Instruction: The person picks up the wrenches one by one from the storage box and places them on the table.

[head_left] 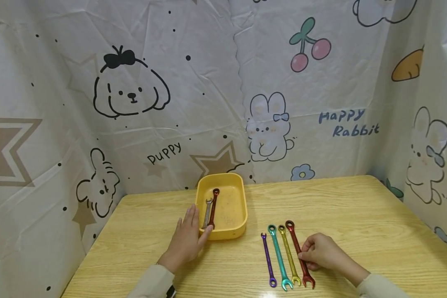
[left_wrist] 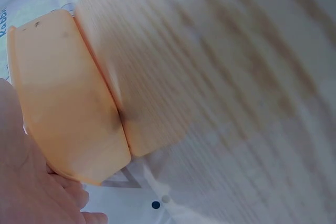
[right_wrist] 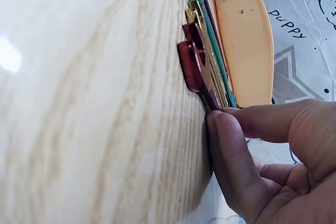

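Note:
My right hand (head_left: 322, 251) pinches a red combination wrench (head_left: 293, 234) between thumb and fingers, partway along its shaft. That wrench lies on the table at the right end of a row. Left of it run a gold wrench (head_left: 288, 250), a teal wrench (head_left: 277, 247) and a shorter purple wrench (head_left: 267, 253), all roughly parallel. With its fingers fairly straight, my left hand (head_left: 186, 241) rests against the near left side of a yellow plastic bin (head_left: 227, 234). Inside the bin, a small silver wrench (head_left: 207, 214) lies beside another red wrench (head_left: 214, 203).
The wood-grain table (head_left: 328, 207) ends at a printed cloth (head_left: 208, 95) that hangs behind it and along both sides. The bin stands near the back edge, left of the wrench row.

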`<state>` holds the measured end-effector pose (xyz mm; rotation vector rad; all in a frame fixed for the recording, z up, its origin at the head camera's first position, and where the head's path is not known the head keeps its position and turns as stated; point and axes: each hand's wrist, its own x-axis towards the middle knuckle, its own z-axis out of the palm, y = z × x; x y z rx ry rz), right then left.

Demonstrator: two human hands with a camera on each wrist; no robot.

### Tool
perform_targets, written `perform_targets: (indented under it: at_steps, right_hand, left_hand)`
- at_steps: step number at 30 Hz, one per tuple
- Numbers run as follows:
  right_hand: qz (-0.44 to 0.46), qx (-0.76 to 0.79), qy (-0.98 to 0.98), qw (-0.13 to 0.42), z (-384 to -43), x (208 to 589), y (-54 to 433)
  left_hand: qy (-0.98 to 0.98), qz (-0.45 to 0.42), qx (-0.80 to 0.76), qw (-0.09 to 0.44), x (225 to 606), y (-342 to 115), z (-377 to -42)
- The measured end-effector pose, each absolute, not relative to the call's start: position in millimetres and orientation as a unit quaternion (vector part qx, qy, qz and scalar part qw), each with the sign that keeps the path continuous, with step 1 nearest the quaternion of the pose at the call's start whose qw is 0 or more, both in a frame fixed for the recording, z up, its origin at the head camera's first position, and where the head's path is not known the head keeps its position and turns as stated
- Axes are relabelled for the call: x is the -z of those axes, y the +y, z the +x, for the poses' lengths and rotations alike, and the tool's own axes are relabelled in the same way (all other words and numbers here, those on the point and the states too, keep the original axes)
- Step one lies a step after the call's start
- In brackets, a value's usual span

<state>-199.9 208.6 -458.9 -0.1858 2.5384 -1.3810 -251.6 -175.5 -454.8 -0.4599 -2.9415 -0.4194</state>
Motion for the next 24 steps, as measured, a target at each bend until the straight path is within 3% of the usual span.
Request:
perform_targets:
  at_steps: [24]
  right_hand:
    - [-0.055,0.484,0.865,0.121,-199.1,459.8,207.8]
  left_hand:
    - [-0.976,-0.153,0.141,0.071,455.9,-175.8,-252.5]
